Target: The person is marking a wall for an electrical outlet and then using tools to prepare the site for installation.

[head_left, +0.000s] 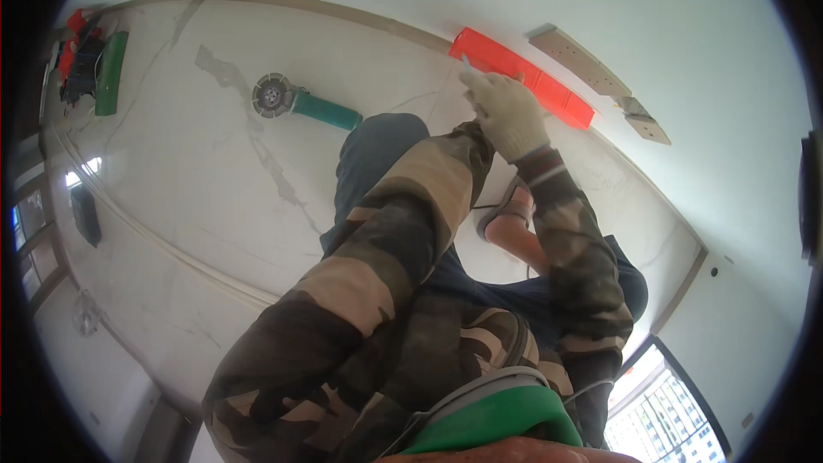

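Note:
My right hand (512, 120), in a cream knit glove with a dark-banded cuff, is closed at the near side of a long red, box-shaped piece (536, 86) by the wall. A thin pale pointed thing (465, 60) sticks up past the gloved fingers over the red piece. Which hand has it, I cannot tell. My left arm reaches across to the same spot. Its sleeve end meets the glove, and my left hand is mostly hidden behind the right. On the floor to the left lies a green angle grinder (321, 109) with a segmented disc.
Wall socket plates (581, 60) sit just above the red piece. A green case (111, 73) and a dark tool bag (81, 69) stand far left. A pale cable or strip (197, 264) crosses the tiled floor. My knees and sandalled foot (506, 214) are close below my hands.

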`<action>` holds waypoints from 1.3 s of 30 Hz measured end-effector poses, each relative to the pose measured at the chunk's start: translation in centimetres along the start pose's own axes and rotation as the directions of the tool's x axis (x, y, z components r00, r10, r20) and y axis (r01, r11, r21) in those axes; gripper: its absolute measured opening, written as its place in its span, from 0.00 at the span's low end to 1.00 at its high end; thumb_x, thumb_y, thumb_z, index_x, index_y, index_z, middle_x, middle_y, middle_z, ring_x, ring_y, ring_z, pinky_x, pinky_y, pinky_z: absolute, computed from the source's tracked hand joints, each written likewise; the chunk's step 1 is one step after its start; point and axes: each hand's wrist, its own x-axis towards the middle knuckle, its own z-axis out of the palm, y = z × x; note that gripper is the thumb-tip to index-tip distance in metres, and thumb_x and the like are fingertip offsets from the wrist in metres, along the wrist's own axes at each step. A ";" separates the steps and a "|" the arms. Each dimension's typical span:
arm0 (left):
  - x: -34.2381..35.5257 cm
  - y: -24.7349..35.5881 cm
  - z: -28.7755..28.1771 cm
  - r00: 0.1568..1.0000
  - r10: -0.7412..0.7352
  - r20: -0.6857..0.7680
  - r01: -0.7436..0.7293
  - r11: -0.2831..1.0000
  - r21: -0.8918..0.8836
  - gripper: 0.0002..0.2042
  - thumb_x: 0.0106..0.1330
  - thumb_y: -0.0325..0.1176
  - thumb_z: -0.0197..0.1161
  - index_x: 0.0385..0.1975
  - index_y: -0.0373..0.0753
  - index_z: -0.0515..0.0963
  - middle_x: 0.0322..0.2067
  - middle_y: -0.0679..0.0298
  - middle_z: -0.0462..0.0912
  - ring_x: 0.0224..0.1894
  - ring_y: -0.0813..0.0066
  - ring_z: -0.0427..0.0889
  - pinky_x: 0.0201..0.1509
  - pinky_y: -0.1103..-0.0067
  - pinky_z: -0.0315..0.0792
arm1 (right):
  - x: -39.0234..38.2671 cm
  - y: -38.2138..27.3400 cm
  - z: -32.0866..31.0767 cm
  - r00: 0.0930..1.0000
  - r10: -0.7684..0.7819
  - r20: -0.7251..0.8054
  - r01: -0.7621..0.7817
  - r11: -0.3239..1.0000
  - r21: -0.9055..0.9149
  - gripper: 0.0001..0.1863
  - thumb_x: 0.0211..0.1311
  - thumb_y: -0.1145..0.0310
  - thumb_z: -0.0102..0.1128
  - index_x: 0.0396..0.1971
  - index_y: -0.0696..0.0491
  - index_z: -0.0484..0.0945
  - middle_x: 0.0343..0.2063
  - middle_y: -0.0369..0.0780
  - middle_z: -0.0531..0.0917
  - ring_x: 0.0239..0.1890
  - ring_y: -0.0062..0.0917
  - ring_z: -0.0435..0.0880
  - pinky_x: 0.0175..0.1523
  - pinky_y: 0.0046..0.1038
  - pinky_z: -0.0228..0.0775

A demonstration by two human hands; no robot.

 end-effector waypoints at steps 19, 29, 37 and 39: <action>1.2 0.3 0.6 0.952 -0.159 -0.263 0.196 0.973 0.124 0.31 0.51 0.36 0.76 0.50 0.48 0.60 0.40 0.58 0.76 0.38 0.67 0.82 0.42 0.73 0.81 | 8.0 4.2 10.3 0.900 -0.386 0.202 0.431 0.717 -0.548 0.05 0.47 0.67 0.59 0.25 0.49 0.79 0.27 0.36 0.79 0.35 0.28 0.80 0.34 0.32 0.72; 1.6 0.9 0.8 0.906 -0.258 -0.336 0.315 0.940 0.128 0.32 0.50 0.36 0.77 0.50 0.46 0.60 0.39 0.59 0.76 0.37 0.68 0.82 0.40 0.76 0.82 | 8.3 4.5 11.3 0.894 -0.399 0.201 0.439 0.696 -0.569 0.04 0.46 0.68 0.60 0.23 0.50 0.80 0.25 0.37 0.79 0.33 0.28 0.80 0.31 0.32 0.71; 0.7 -0.5 -0.6 0.995 -0.003 -0.104 0.009 0.999 0.054 0.30 0.51 0.36 0.76 0.48 0.46 0.62 0.39 0.60 0.76 0.37 0.68 0.82 0.39 0.77 0.81 | 7.4 3.1 8.5 0.887 -0.431 0.165 0.435 0.662 -0.610 0.05 0.44 0.67 0.60 0.24 0.50 0.78 0.25 0.36 0.76 0.32 0.28 0.78 0.33 0.31 0.69; 0.6 -0.7 -0.9 0.997 0.046 -0.059 -0.044 0.999 0.030 0.29 0.51 0.36 0.76 0.48 0.46 0.63 0.39 0.60 0.76 0.37 0.68 0.82 0.39 0.77 0.81 | 7.2 2.9 7.9 0.887 -0.430 0.168 0.439 0.674 -0.594 0.06 0.43 0.67 0.60 0.24 0.50 0.78 0.25 0.36 0.76 0.32 0.28 0.78 0.33 0.31 0.69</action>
